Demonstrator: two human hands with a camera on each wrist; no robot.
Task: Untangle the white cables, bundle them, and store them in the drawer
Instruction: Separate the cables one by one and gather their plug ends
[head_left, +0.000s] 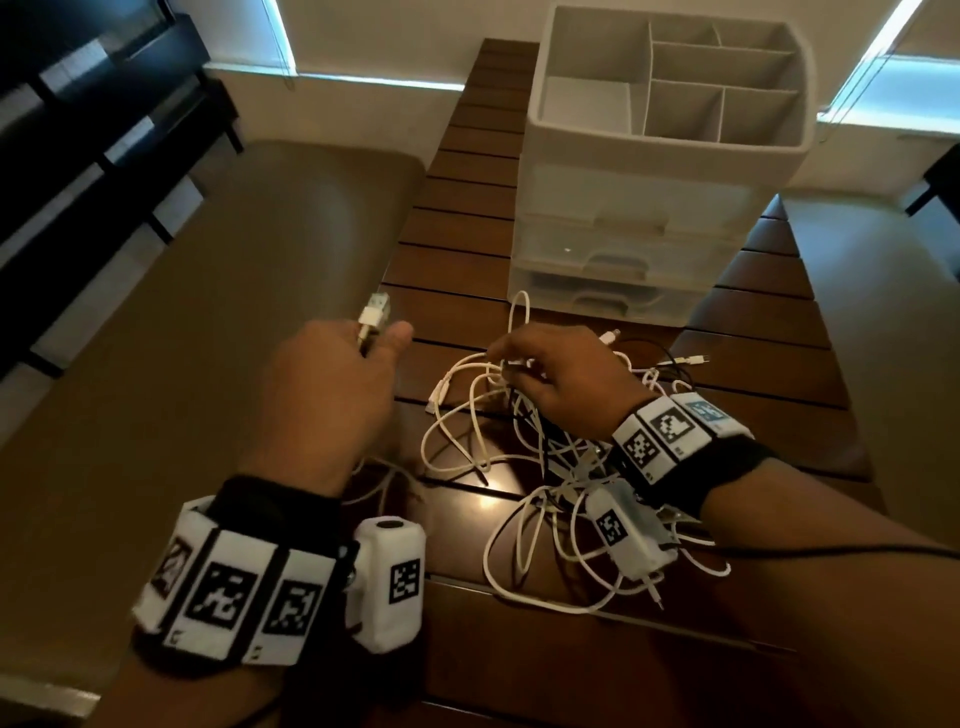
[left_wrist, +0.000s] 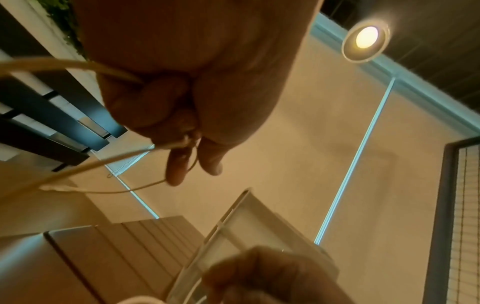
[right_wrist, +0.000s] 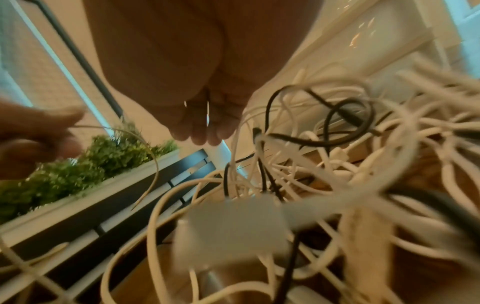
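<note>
White cables (head_left: 519, 457) lie in a loose tangle on the dark slatted wooden table (head_left: 467, 218), mixed with a few black cables (head_left: 535, 415); the heap sits just in front of the drawer unit (head_left: 623, 249).

Left hand (head_left: 332, 374): raised to the left of the heap, thumb and fingers clenched around one white cable, its USB plug (head_left: 375, 310) sticking out past the fingertips. Left wrist view confirms the cable running through the curled fingers (left_wrist: 176, 170).

Right hand (head_left: 561, 374): over the top of the tangle, fingertips pinching a strand of the white cables. Right wrist view is blurred; the fingertips (right_wrist: 197, 133) are together above the pile.

Drawer unit: translucent plastic, three drawers, all closed, with an open divided organiser tray (head_left: 670, 78) on top.

Marker wristbands with cameras on both wrists.
</note>
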